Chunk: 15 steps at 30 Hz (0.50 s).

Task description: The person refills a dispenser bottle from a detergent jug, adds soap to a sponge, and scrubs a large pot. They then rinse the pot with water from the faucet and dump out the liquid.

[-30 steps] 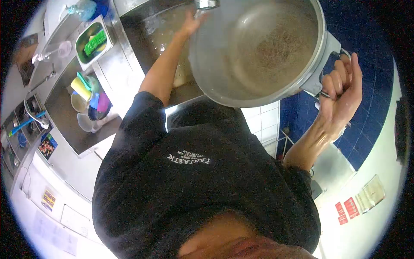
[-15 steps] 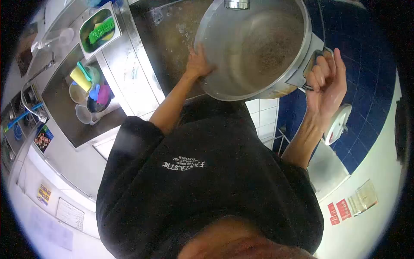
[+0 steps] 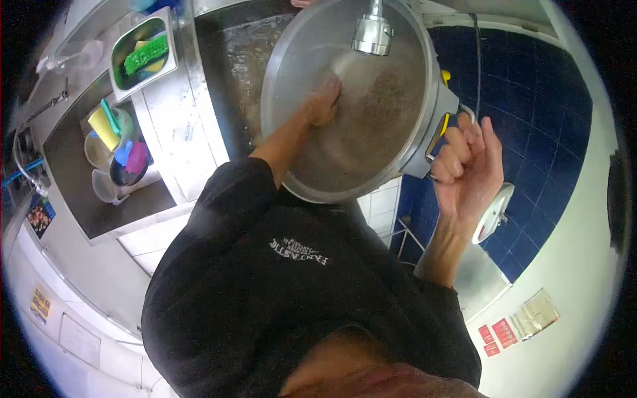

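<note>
A large dull-metal pot (image 3: 318, 156) is tilted towards me over the sink (image 3: 242, 60), its wide mouth facing up. Brownish marks cover part of its inside. My left hand (image 3: 323, 101) reaches into the pot against the inner surface, holding nothing I can see; its fingers are somewhat blurred but look extended. Around the side handle (image 3: 439, 132), which shows yellow parts, the fingers of my right hand (image 3: 468, 156) are curled, with the thumb sticking up. A chrome tap head (image 3: 373, 34) hangs in front of the pot's far side.
On the left ledge stands a steel tray (image 3: 118, 86) with a green scrubber (image 3: 147, 54). A second sink (image 3: 73, 179) holds cups, a yellow sponge (image 3: 103, 129) and other coloured items. A hose (image 3: 478, 66) runs along the blue tiles; a round white object (image 3: 492, 212) is lower right.
My left hand has moved from the pot's rim into its inside. In view, the pot and right hand have shifted left and down, as have the surroundings; more of the tap shows.
</note>
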Motion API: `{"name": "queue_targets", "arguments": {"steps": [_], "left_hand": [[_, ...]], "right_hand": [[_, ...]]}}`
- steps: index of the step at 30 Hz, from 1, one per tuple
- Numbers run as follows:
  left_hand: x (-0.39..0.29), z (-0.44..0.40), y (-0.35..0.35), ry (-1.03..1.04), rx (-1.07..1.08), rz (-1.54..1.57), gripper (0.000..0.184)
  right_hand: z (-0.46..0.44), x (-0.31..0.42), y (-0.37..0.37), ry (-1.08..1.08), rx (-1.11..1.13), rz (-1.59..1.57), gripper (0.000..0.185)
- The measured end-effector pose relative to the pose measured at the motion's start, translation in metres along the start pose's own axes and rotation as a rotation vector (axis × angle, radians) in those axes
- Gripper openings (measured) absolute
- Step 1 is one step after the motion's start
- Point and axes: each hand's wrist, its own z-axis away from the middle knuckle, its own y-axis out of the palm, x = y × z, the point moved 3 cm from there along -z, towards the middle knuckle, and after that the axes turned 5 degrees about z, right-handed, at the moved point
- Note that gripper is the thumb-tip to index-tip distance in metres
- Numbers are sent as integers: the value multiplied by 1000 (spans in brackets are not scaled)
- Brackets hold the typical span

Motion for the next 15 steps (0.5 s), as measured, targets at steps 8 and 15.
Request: {"name": "queue_targets", "arguments": {"steps": [8, 15], "left_hand": [[35, -25, 30, 320, -211, 19, 72], [15, -94, 55, 153, -269, 961, 51]], "right_hand": [[-4, 4, 17, 62, 103, -78, 30], [4, -9, 16, 47, 77, -14, 30]]}}
